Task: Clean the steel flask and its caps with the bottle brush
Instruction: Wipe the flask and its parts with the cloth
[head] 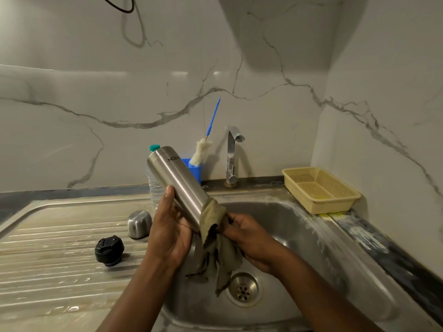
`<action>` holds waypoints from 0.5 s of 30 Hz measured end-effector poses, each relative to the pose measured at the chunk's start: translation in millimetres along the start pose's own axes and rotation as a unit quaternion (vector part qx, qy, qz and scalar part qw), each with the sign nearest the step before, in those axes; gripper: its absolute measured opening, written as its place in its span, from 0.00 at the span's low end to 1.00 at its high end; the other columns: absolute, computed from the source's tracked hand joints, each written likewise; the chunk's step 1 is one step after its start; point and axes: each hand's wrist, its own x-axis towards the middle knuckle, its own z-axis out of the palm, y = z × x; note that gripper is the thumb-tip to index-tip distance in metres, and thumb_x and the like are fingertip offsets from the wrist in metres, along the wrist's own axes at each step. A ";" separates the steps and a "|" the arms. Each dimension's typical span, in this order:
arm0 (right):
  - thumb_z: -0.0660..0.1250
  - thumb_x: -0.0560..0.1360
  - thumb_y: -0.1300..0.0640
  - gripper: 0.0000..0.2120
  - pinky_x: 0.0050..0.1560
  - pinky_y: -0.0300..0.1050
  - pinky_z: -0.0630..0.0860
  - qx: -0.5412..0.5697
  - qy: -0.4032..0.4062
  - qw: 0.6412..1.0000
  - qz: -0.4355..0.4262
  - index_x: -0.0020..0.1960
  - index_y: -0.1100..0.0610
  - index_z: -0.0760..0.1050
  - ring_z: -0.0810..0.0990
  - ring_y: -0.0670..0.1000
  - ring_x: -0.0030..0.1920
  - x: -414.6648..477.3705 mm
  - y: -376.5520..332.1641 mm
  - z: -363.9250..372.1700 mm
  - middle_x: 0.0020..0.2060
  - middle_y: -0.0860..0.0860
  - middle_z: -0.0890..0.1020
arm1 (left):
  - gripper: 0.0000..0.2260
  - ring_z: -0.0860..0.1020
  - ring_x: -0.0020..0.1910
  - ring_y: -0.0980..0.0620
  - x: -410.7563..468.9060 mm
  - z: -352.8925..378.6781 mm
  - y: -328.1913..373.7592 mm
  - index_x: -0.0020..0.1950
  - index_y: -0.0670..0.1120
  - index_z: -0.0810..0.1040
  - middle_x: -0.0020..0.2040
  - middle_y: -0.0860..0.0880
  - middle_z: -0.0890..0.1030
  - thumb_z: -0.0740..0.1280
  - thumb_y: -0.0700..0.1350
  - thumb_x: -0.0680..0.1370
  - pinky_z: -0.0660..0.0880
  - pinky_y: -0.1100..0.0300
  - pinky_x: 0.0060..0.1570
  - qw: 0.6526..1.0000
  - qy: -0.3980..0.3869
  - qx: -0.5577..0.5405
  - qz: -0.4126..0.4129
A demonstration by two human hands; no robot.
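Note:
My left hand [170,232] grips the steel flask [177,182], which tilts with its base up to the left and its mouth down over the sink. My right hand [249,238] holds an olive cloth [215,245] bunched around the flask's mouth end; the mouth itself is hidden. On the draining board to the left lie the steel cup cap [139,224] and the black stopper cap [109,250]. The bottle brush [203,149], white bristles and blue handle, stands in a blue holder [195,170] by the wall.
The sink basin [299,236] with its drain [243,288] lies below my hands. A tap [232,159] rises behind it. A yellow perforated basket [321,189] sits at the right rim. A clear plastic bottle [154,185] with a teal cap stands behind the flask.

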 end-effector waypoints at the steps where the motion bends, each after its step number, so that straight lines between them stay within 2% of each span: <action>1: 0.70 0.81 0.54 0.12 0.59 0.47 0.82 -0.011 0.017 1.000 -0.012 0.61 0.58 0.83 0.86 0.54 0.57 0.9 -0.4 -0.5 0.55 0.56 0.87 | 0.37 0.76 0.73 0.38 0.2 1.4 1.1 0.79 0.40 0.69 0.75 0.34 0.75 0.76 0.56 0.76 0.81 0.45 0.63 1.000 0.003 0.001 -0.008; 3: 0.71 0.80 0.55 0.10 0.55 0.45 0.82 -0.048 0.044 0.997 -0.037 0.58 0.57 0.84 0.87 0.53 0.55 2.1 -1.3 -3.9 0.52 0.55 0.88 | 0.31 0.80 0.69 0.39 0.5 4.7 2.5 0.77 0.41 0.71 0.71 0.36 0.79 0.71 0.56 0.79 0.83 0.46 0.59 0.998 0.026 0.056 -0.008; 5: 0.73 0.79 0.54 0.08 0.52 0.43 0.82 -0.097 0.068 0.991 -0.061 0.56 0.54 0.85 0.87 0.51 0.53 1.3 -3.8 -10.2 0.50 0.52 0.89 | 0.27 0.85 0.61 0.41 0.3 7.2 1.5 0.72 0.45 0.75 0.64 0.38 0.84 0.72 0.55 0.77 0.83 0.46 0.57 0.985 0.048 0.165 0.012; 7: 0.74 0.78 0.52 0.06 0.50 0.42 0.81 -0.141 0.096 0.983 -0.075 0.53 0.52 0.86 0.87 0.48 0.51 1.3 -6.0 -17.3 0.47 0.49 0.89 | 0.23 0.86 0.58 0.42 -1.8 7.5 -1.1 0.69 0.47 0.77 0.61 0.40 0.86 0.73 0.54 0.77 0.82 0.44 0.59 0.971 0.059 0.232 0.028; 10: 0.74 0.78 0.50 0.06 0.51 0.50 0.84 -0.210 0.158 0.960 -0.094 0.50 0.52 0.87 0.87 0.48 0.48 4.7 -6.7 -26.6 0.44 0.48 0.89 | 0.17 0.87 0.57 0.42 -4.0 6.6 -3.1 0.64 0.49 0.79 0.55 0.43 0.88 0.73 0.53 0.77 0.80 0.42 0.63 0.968 0.085 0.233 0.024; 12: 0.74 0.78 0.51 0.05 0.52 0.54 0.85 -0.248 0.179 0.946 -0.111 0.49 0.52 0.87 0.87 0.49 0.46 6.7 -6.0 -29.2 0.42 0.48 0.88 | 0.20 0.87 0.55 0.43 -2.3 4.0 -4.4 0.66 0.48 0.78 0.54 0.43 0.88 0.74 0.53 0.77 0.82 0.43 0.59 0.969 0.097 0.228 0.020; 15: 0.72 0.80 0.55 0.05 0.53 0.42 0.83 -0.255 0.149 0.946 -0.136 0.53 0.49 0.86 0.86 0.43 0.50 6.0 -5.4 -21.4 0.46 0.44 0.88 | 0.22 0.88 0.52 0.43 0.4 2.3 -5.6 0.68 0.48 0.76 0.56 0.41 0.87 0.75 0.53 0.77 0.83 0.46 0.51 0.972 0.104 0.211 0.021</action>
